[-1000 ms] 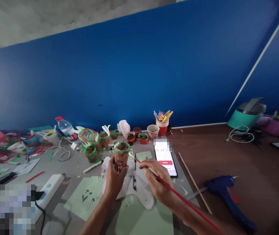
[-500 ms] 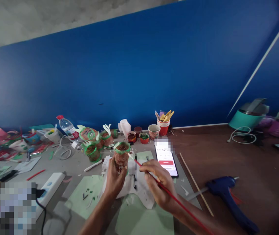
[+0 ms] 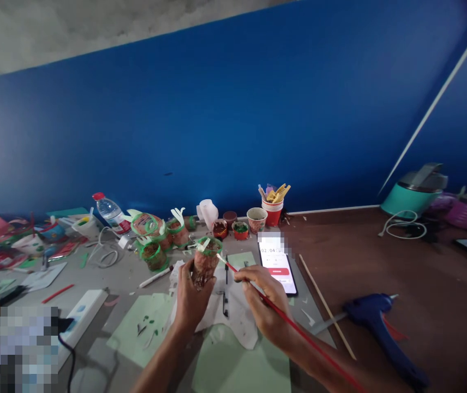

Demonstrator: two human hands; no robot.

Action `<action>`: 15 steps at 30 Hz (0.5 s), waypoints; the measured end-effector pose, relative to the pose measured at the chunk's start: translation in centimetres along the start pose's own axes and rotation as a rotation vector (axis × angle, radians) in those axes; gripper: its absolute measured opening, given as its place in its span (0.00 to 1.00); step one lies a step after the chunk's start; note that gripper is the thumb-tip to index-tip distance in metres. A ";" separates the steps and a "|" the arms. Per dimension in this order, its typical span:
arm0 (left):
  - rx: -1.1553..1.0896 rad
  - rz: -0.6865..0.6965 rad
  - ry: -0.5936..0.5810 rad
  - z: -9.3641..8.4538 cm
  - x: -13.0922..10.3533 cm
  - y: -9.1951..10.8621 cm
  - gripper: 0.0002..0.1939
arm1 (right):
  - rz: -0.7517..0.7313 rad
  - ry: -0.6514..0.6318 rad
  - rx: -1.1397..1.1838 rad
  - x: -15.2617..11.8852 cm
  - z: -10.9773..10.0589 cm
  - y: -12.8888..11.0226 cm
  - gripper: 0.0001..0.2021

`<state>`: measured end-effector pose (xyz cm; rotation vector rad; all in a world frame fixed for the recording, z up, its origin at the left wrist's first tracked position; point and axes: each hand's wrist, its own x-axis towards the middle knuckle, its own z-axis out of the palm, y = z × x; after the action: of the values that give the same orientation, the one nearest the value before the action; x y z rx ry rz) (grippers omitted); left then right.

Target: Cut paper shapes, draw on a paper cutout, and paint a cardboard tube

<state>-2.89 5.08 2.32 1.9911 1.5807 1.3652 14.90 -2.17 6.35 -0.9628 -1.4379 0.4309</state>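
Observation:
My left hand (image 3: 192, 297) is closed round a small brown-painted cup (image 3: 206, 267) with a green rim, held tilted above the papers. A pale strip shows at the cup's rim. In my right hand (image 3: 268, 303) is a long red-handled paintbrush (image 3: 286, 319), gripped like a pen. The brush's pale tip meets or nearly meets the right side of the cup's rim. Under both hands lie a white paper sheet (image 3: 241, 322) and a green paper sheet (image 3: 239, 363).
Behind stand several brown and green cups (image 3: 154, 256), paint pots (image 3: 240, 231) and a red cup of sticks (image 3: 273, 213). Rightward lie a lit phone (image 3: 278, 273), a wooden stick (image 3: 325, 305) and a blue glue gun (image 3: 375, 316). A power strip (image 3: 84, 314) lies left.
The cup has turned in my left hand, and a pale strip now shows at its rim. The brush tip has shifted slightly right and stays close to the rim.

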 end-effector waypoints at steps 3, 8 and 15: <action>0.006 -0.026 0.008 0.1 0.1 -0.2 0.26 | 0.000 0.036 -0.009 0.0 -0.1 -0.1 0.10; -0.038 -0.087 0.014 0.4 -0.1 -0.5 0.28 | -0.116 -0.021 0.032 0.0 -0.1 -0.9 0.11; -0.059 -0.108 -0.010 0.5 -0.4 -0.2 0.32 | -0.145 -0.042 0.027 0.0 0.3 -1.2 0.12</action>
<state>-2.63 4.99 1.68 1.8481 1.6000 1.3426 14.24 -2.78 7.18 -0.8263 -1.5248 0.3642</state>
